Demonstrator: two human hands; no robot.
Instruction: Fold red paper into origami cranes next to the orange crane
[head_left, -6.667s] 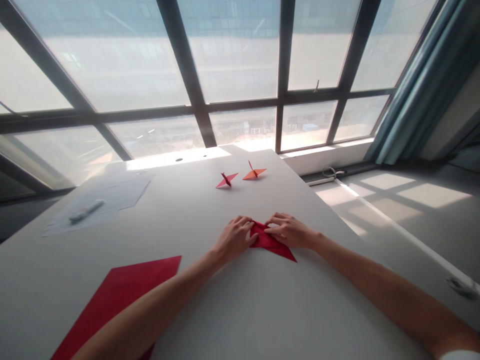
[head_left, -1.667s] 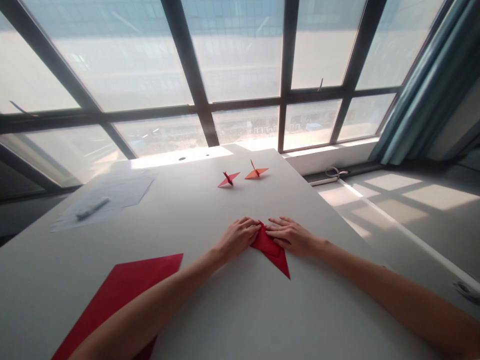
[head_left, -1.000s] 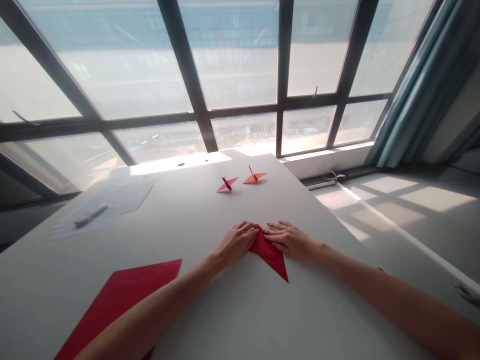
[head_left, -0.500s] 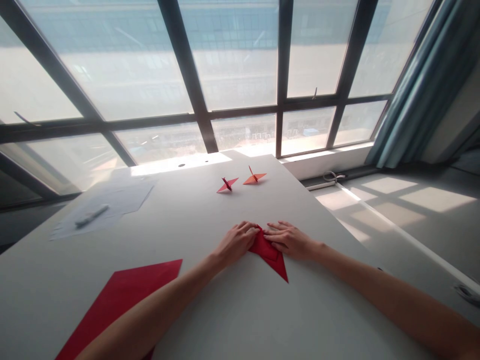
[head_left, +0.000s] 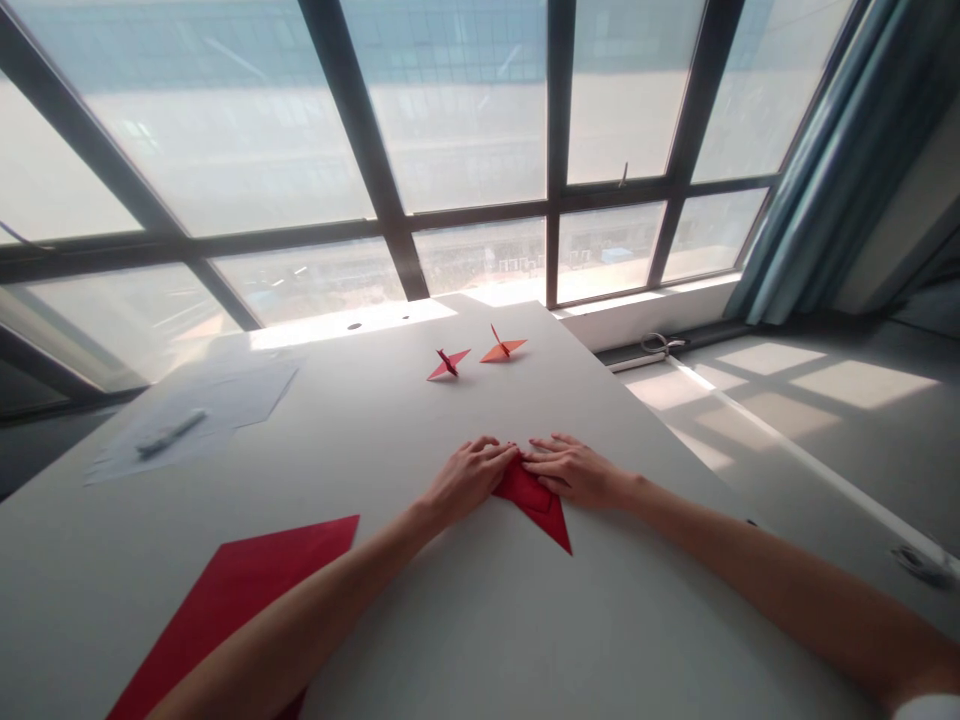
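Note:
A piece of folded red origami paper (head_left: 536, 495) lies on the white table between my hands, its pointed end toward me. My left hand (head_left: 472, 478) holds it at the upper left edge, fingertips close together and the thumb hidden. Over the upper right part rests my right hand (head_left: 574, 472), fingers stretched out and slightly apart, pressing on the paper. Creases and a folded flap show on its surface. Beyond my hands stand a red paper crane (head_left: 448, 364) and an orange paper crane (head_left: 503, 348).
A large red paper sheet (head_left: 247, 590) lies at the near left, partly under my left forearm. White sheets (head_left: 251, 395) with a pen-like object (head_left: 172, 433) on them are farther left. Windows rise behind the white table (head_left: 360, 430). A curtain (head_left: 795, 190) hangs at right.
The whole view has shifted slightly. My right fingers have slid a little closer to my left fingertips on the paper; otherwise both hands stay in place.

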